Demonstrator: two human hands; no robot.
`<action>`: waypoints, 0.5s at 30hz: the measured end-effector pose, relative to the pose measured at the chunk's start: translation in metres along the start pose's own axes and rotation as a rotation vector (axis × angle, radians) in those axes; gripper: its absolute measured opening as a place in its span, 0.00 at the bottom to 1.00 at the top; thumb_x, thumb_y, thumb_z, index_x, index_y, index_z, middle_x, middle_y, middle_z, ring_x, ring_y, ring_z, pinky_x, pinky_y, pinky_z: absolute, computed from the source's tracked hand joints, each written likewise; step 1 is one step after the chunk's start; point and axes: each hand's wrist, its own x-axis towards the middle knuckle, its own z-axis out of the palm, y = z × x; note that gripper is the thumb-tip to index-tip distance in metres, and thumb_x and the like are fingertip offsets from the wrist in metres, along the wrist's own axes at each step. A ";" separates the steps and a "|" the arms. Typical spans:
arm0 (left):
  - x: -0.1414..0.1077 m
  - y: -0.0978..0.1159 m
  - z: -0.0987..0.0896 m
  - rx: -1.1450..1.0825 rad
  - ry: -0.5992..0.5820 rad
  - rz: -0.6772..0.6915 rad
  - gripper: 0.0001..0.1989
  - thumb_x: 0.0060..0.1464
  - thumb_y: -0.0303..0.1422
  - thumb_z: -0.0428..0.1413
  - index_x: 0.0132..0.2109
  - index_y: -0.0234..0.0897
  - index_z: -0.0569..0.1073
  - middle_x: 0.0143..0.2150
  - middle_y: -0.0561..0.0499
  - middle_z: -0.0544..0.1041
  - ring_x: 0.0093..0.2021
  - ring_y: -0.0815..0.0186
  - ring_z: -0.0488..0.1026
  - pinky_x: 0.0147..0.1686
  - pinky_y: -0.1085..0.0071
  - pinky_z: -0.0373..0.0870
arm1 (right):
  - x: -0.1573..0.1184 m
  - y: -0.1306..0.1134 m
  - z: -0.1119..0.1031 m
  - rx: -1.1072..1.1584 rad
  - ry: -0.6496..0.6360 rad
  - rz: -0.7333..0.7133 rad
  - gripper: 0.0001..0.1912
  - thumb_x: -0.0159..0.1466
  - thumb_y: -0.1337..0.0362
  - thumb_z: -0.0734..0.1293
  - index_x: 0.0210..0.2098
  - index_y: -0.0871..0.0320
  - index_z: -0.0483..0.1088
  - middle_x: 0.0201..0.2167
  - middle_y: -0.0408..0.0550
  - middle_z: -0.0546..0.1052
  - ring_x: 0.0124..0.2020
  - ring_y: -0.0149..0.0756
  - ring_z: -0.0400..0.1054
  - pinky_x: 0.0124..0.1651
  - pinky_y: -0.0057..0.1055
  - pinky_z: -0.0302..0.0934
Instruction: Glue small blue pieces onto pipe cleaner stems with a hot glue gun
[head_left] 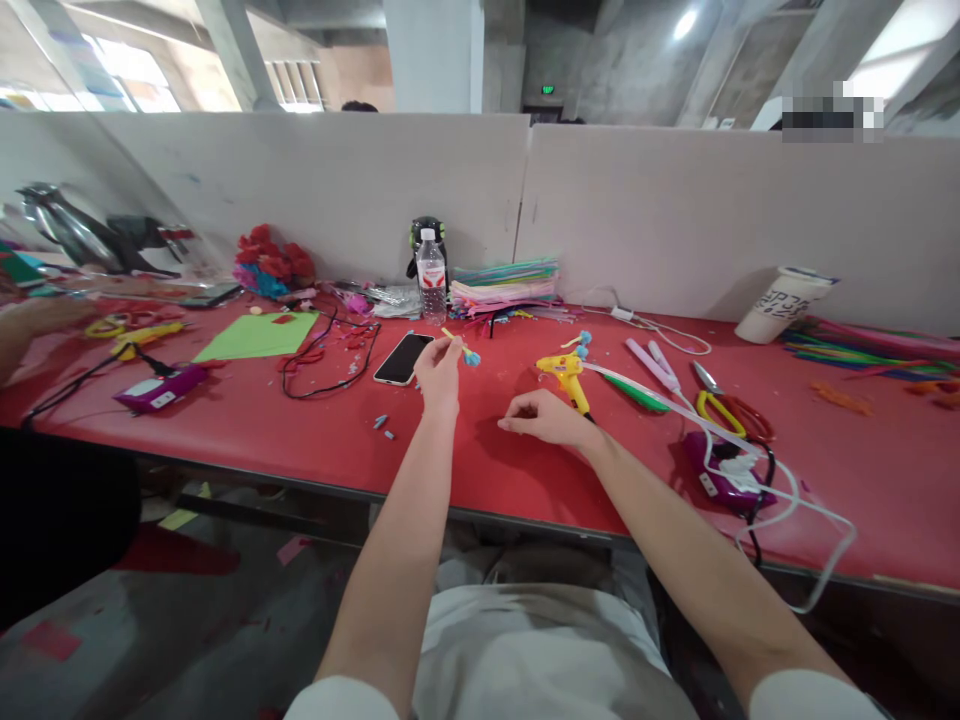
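My left hand (439,372) is raised over the middle of the red table (480,470), finger and thumb pinched on a thin yellow stem with a fluffy blue end, a pipe-cleaner piece (470,357). It is close to a black-screened phone (405,358). My right hand (546,416) is low over the table, fingers loosely curled, with nothing visible in them. Just beyond it lies a yellow glue gun (564,372). Another yellow piece with blue fluffy ends (582,345) is by the gun's top. Small blue-grey bits (382,424) lie left of my left wrist.
Pliers (724,405), a pink flat tool (654,366) and a purple power strip (724,475) with white cables lie right. Behind stand a water bottle (432,278), bundled pipe cleaners (506,285) and a paper cup (784,305). Green paper (259,336) and another person's arm (37,325) are left.
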 end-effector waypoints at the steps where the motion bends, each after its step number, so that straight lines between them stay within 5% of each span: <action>1: -0.001 -0.001 0.001 0.014 -0.037 0.009 0.09 0.41 0.30 0.67 0.29 0.33 0.75 0.24 0.54 0.75 0.26 0.73 0.70 0.31 0.77 0.65 | 0.000 0.001 0.000 -0.033 0.031 0.002 0.21 0.60 0.46 0.65 0.24 0.59 0.69 0.20 0.40 0.68 0.22 0.28 0.59 0.27 0.27 0.53; 5: -0.004 -0.003 0.005 0.081 -0.119 -0.001 0.11 0.39 0.32 0.67 0.29 0.33 0.75 0.24 0.52 0.75 0.26 0.72 0.70 0.29 0.77 0.66 | 0.002 0.006 0.000 -0.165 0.146 0.039 0.29 0.65 0.44 0.58 0.17 0.58 0.62 0.13 0.38 0.59 0.17 0.27 0.53 0.24 0.28 0.48; 9: -0.005 -0.005 0.004 0.142 -0.147 0.008 0.12 0.41 0.35 0.67 0.30 0.32 0.75 0.24 0.51 0.75 0.25 0.72 0.70 0.29 0.75 0.66 | 0.006 0.012 -0.004 -0.362 0.290 -0.034 0.20 0.65 0.51 0.61 0.26 0.58 0.72 0.25 0.46 0.74 0.28 0.33 0.66 0.34 0.29 0.57; 15: -0.009 -0.009 0.004 0.195 -0.295 0.042 0.13 0.44 0.38 0.65 0.32 0.33 0.76 0.27 0.50 0.77 0.27 0.69 0.73 0.32 0.72 0.69 | 0.009 0.008 -0.005 -0.674 0.379 0.113 0.14 0.65 0.58 0.61 0.35 0.59 0.76 0.34 0.54 0.77 0.36 0.40 0.70 0.39 0.33 0.59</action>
